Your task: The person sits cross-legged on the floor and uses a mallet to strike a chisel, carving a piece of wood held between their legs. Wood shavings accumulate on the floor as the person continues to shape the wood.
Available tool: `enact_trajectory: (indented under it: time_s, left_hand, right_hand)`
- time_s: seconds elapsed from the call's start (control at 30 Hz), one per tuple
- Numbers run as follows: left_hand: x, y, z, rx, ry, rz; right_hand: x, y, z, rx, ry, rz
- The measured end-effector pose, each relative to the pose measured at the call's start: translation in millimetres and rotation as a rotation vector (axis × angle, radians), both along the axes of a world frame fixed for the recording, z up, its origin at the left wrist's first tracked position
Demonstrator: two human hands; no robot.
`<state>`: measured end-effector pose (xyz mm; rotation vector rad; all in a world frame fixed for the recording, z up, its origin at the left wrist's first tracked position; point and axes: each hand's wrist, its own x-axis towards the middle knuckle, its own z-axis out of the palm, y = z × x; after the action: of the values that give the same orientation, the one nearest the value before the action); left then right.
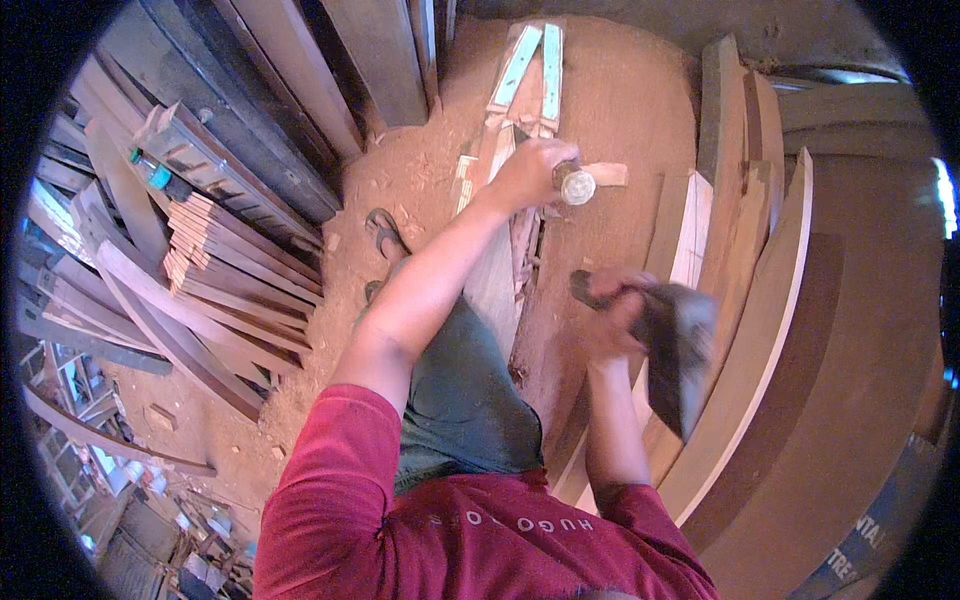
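left hand (528, 172): fisted, arm outstretched | right hand (612, 312): clenched, raised

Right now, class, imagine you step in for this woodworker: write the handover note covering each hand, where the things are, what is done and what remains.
Left hand: closed around a chisel handle, set against the plank on the floor.
Right hand: raised, gripping a dark mallet, blurred.
Done: chips lie scattered around the plank.
Left: how much cutting remains cannot be told; the cut itself is hidden by the hand.
Curved boards lean on the right.
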<state>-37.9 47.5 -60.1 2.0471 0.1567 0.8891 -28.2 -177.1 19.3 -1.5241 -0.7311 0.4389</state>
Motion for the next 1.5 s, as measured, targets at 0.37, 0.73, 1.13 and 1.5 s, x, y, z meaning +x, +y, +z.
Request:
enact_trajectory:
  time_s: [0.37,0.73,1.13,1.5]
  left_hand:
    - [-0.4,1.0,-7.0,-0.039,0.053,0.012]
    - [7.2,8.9,6.4,0.032,0.072,0.051]
    - [-16.1,93.3,62.6,-0.808,-0.633,0.916]
    - [-415.5,-137.2,44.9,-0.207,0.729,0.606]
  right_hand:
    - [2.9,16.9,-58.5,-0.582,-0.415,-0.044]
    - [8.6,35.1,-0.9,-0.696,-0.049,0.060]
    - [-38.7,-131.4,-19.1,-0.723,0.277,-0.106]
    - [-103.9,-217.4,-53.6,-0.411,0.001,-0.026]
